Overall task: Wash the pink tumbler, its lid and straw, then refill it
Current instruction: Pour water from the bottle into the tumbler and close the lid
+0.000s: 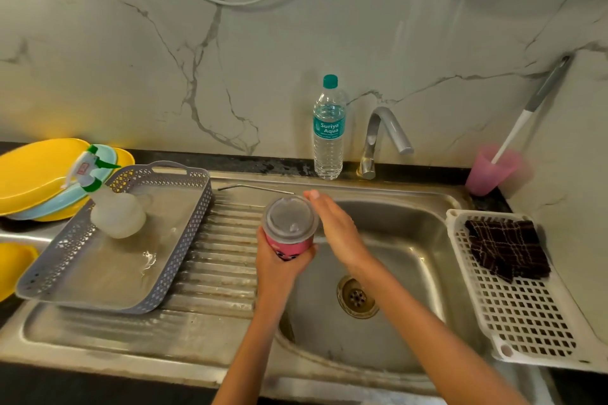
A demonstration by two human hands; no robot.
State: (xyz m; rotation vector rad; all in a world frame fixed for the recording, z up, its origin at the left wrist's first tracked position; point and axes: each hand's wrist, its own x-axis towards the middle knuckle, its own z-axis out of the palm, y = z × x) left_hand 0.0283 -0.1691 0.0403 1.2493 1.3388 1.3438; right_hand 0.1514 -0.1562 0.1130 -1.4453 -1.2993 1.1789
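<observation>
Tumbler [289, 245], lid [290, 219], straw [255, 187]: one each.

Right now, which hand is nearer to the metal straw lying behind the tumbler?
Right. The right hand is stretched out flat, fingertips just beside one end of the straw. The left hand is lower, gripping the pink tumbler in front of the straw.

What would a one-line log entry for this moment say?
left hand: grips pink tumbler, lid on | right hand: open, beside lid | metal straw: lying on drainboard | tap: no water running
</observation>
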